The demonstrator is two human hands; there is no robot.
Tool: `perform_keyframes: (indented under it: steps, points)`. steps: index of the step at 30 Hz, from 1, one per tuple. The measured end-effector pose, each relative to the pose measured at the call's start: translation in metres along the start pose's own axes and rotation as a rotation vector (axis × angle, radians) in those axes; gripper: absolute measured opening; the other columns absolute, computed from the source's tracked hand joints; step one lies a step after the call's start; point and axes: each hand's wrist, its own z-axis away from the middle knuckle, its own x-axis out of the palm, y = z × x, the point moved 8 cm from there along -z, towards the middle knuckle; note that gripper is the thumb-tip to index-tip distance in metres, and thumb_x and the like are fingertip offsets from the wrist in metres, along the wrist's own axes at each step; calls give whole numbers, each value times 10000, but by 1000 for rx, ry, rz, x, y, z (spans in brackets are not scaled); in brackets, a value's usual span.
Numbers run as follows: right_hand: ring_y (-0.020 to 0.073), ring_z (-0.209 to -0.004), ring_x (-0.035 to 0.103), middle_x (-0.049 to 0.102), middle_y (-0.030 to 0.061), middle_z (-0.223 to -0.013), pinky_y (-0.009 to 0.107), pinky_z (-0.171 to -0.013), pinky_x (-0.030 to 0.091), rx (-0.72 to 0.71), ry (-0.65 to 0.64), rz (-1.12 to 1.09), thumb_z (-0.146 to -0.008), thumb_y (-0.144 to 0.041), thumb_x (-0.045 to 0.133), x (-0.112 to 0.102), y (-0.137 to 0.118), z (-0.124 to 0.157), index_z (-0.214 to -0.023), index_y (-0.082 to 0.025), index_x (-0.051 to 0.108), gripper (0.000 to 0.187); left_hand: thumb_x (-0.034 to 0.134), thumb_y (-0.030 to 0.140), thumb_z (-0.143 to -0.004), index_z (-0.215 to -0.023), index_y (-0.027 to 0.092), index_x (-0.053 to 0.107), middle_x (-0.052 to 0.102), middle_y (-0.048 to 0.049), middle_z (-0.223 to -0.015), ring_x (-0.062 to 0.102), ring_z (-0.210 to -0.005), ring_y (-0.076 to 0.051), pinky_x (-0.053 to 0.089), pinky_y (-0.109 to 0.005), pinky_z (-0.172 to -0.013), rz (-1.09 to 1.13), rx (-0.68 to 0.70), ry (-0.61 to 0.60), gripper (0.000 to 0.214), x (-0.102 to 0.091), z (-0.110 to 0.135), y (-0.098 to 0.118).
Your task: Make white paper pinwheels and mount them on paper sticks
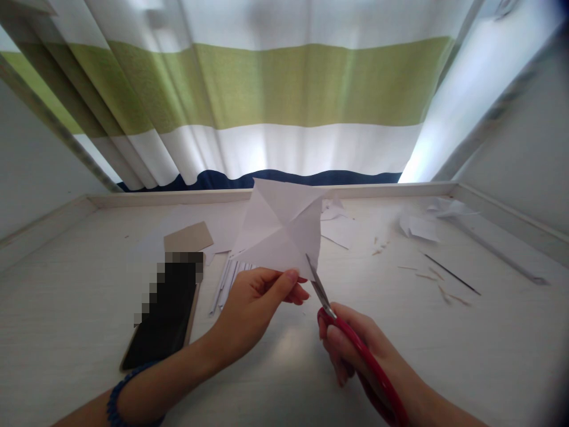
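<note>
My left hand [262, 302] pinches the lower edge of a white square sheet of paper [275, 231] between thumb and fingers. Diagonal creases cross at the middle of the sheet, which is held up above the table. My right hand [360, 344] grips red-handled scissors [355, 344]. Their metal blades reach the sheet's lower right corner, just right of my left fingertips, with one blade lying over the paper. How far the cut runs there, I cannot tell.
A dark phone [164, 314] lies at left, beside rolled white paper sticks [226, 279]. Behind are a brown card piece [189, 237] and white paper. To the right lie a thin black stick [451, 274], small wooden bits [444, 293] and paper scraps [418, 225]. A striped curtain [311, 83] hangs behind the table.
</note>
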Motion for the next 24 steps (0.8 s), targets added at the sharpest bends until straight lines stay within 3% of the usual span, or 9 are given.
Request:
perform_keyframes:
  steps: [24]
  points:
    - [62,-386,370,373,-76,-466,176,-365,290,20,24,7,-777,-477,474,-1,0,1,-634,-176,418,338,541,264,-771,-618,195,680,686,49,-598,626,-594,-57,464,-84,-605,-36,-14,20,218,-3,2,2]
